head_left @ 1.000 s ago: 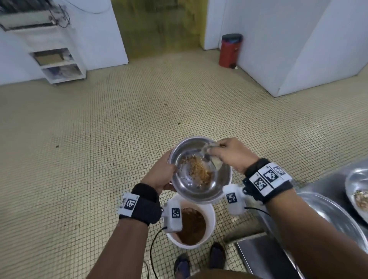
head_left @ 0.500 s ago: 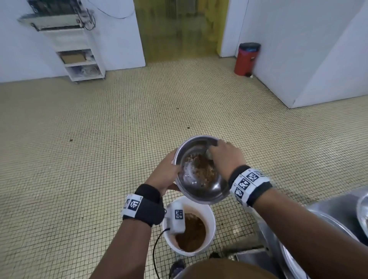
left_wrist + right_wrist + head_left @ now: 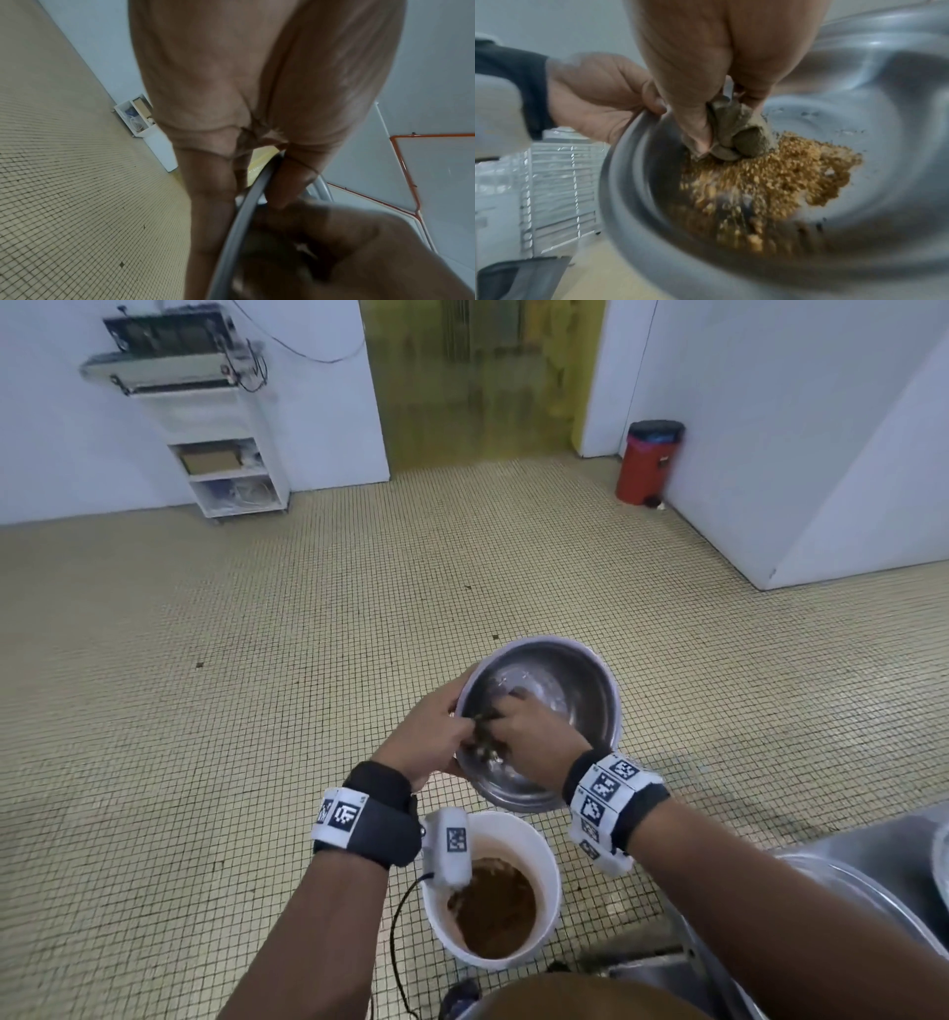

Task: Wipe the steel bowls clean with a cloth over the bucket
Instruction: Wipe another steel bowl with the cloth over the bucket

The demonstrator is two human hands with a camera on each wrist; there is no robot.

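Both hands meet at a round, shiny steel bowl (image 3: 560, 701) held tilted in the air above a white plastic bucket (image 3: 544, 845). The left hand (image 3: 429, 737) grips the bowl's left rim, thumb hooked over the edge inside and fingers (image 3: 213, 194) running down the outside wall. The right hand (image 3: 534, 742) reaches into the bowl with its fingers bunched downward, pinching a small, crumpled grey-brown cloth (image 3: 736, 130) and pressing it against the inner wall near the left rim. Just below the cloth, a loose heap of golden-brown crumbs (image 3: 765, 178) lies on the sloping inside of the bowl, with a few dark specks scattered across the bare metal beyond it.

The bucket stands on the floor directly beneath the bowl and close to the person's feet; a brown mass (image 3: 493, 911) fills its bottom. Each wrist carries a black band with white coded tags, and a thin black cable (image 3: 398, 932) hangs from the left one.

To the right, the curved edge of a large steel basin (image 3: 842, 880) shows on a steel desk (image 3: 873, 839). The floor (image 3: 257, 685) is small yellowish mosaic tile. Farther off, a red bin with a black lid (image 3: 649, 462) stands against a white wall, well apart from a white shelf unit (image 3: 226, 469) on the other side of a yellow strip-curtain doorway (image 3: 482, 377).
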